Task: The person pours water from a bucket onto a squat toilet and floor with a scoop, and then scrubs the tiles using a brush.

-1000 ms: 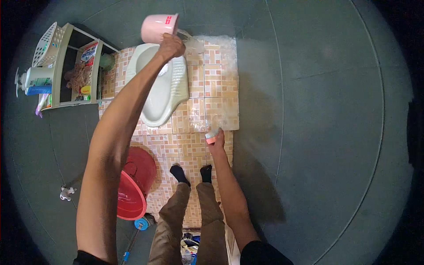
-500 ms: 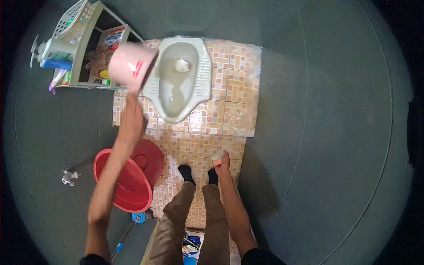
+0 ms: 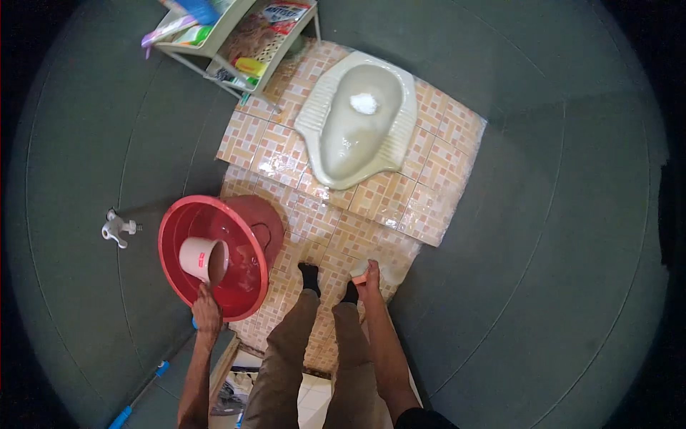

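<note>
My left hand (image 3: pixel 207 312) is closed around the handle of a pink water dipper (image 3: pixel 196 258). The dipper is tilted inside a large red bucket (image 3: pixel 166 236) that holds water. My right hand (image 3: pixel 371 279) grips a small orange-and-pale block (image 3: pixel 359 279), a sponge or a brush; I cannot tell which. It is held low, beside my right foot. Beyond both hands, a pale squat toilet (image 3: pixel 311 114) is set in a raised, wet tiled step, with a clump of white foam (image 3: pixel 364 104) in its bowl.
A plastic shelf rack (image 3: pixel 207 44) with bottles and packets stands at the far left. A white tap (image 3: pixel 116 228) juts from the dark wall left of the bucket. A blue-jointed pole (image 3: pixel 161 368) leans at the lower left. The tiled step (image 3: pixel 421 214) has a raised edge.
My left hand has brought the dipper from above the toilet's left side back and down into the bucket. My right hand keeps its block. The view has turned.
</note>
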The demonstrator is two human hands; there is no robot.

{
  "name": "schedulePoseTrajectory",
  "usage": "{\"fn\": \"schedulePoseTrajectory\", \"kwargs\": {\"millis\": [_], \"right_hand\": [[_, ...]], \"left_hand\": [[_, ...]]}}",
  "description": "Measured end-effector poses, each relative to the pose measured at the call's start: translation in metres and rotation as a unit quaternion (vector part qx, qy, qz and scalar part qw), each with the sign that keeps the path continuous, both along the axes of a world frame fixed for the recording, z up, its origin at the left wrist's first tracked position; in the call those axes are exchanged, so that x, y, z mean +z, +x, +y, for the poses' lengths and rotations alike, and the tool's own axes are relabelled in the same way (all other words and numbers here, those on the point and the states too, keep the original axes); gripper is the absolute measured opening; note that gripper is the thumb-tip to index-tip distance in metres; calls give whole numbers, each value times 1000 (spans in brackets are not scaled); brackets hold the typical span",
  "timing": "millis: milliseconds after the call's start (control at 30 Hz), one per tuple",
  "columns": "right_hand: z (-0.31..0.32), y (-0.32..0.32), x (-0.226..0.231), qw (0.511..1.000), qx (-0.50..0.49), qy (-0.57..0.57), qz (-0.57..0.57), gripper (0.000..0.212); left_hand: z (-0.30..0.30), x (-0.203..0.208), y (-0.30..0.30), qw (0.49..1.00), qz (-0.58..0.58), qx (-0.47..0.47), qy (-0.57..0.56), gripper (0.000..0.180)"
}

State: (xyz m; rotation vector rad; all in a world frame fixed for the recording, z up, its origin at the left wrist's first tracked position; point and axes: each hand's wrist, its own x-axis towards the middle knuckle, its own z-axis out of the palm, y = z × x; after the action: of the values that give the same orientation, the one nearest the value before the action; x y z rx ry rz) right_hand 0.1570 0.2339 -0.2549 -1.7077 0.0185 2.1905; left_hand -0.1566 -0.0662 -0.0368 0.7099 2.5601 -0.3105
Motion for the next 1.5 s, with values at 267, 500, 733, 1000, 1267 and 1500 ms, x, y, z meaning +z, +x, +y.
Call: {"fn": "schedulePoseTrajectory", "kwargs": {"millis": [267,500,733,1000,1267,1500], "right_hand": [[-3,-25,10,998,50,13,39,35],[-14,-30,11,998,61,8,23,35],[-32,-28,28,997,50,-3,51,33],[-19,13,20,997,21,20,69,32],[33,-62,48,996,9,24,90,28],[117,-147,49,966,1,51,255,32]], "left_hand": [[-110,-226,-20,973,-65,-81,-206,36],[-114,-241,-30,921,-267,269,92,22],[-105,-130,17,657,-195,598,416,22],[-9,30,-2,664,-115,496,548,28],[110,124,11,760,-220,363,491,32],[229,51,10,848,-217,185,447,18]]}}
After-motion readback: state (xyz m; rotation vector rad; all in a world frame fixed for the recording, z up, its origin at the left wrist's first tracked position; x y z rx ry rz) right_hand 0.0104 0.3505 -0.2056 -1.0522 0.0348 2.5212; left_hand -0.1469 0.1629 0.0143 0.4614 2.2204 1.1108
